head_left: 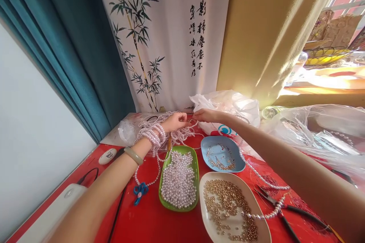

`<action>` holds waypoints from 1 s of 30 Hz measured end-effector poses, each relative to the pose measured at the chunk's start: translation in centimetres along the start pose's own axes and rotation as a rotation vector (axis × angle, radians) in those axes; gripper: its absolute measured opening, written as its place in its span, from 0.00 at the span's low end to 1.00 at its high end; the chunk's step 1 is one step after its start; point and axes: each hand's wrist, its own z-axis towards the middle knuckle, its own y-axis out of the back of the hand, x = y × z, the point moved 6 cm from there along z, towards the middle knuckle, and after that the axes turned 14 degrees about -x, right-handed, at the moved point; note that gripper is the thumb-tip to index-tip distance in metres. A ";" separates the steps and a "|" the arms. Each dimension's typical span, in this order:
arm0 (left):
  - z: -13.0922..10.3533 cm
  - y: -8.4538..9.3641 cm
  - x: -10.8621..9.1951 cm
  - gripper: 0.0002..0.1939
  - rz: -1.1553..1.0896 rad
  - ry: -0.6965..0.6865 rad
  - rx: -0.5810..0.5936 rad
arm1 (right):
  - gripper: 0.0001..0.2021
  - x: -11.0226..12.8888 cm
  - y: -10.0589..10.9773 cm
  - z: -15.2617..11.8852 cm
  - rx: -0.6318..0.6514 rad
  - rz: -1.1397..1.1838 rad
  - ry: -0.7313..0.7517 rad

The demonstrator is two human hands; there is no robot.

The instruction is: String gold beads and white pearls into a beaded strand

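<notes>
The left hand (175, 121) and right hand (205, 115) meet near the back of the worktop (139, 224), fingers curled and fingertips appearing to pinch a strand (194, 124) of pale beads between them. Exactly where each grips is too small to tell. Bead loops (154, 135) circle the left wrist, with a bangle (133, 156) farther up the forearm.

Much looks strung: a tangled heap (179, 134) of finished lengths lies under and behind the left hand, and one length trails down to a blue knot (140, 193). Plenty is unstrung: loose pearls (178, 182) fill most of the green tray (185, 149), and gold beads (228, 193) spread over the cream tray (209, 231). The blue tray (211, 142) holds only a scatter of small bits (221, 161).

Under the right forearm, another beaded length bends back to the cream tray, its end (269, 215) resting over the gold beads and seemingly unjoined. Pliers (299, 210) lie beside it, unused. Beyond are a white bag (225, 100) and a clear bag (322, 125).
</notes>
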 end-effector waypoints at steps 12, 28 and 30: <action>-0.5 1.6 1.6 0.09 0.040 0.018 -0.103 | 0.12 -0.7 6.9 -4.4 -0.018 -0.311 -0.051; -1.3 3.5 3.4 0.12 -0.062 0.134 -0.161 | 0.05 -3.4 20.6 -15.2 -0.584 -0.955 -0.231; -1.5 3.8 3.8 0.13 -0.088 0.148 -0.157 | 0.04 -4.8 21.3 -16.8 -0.594 -0.955 -0.267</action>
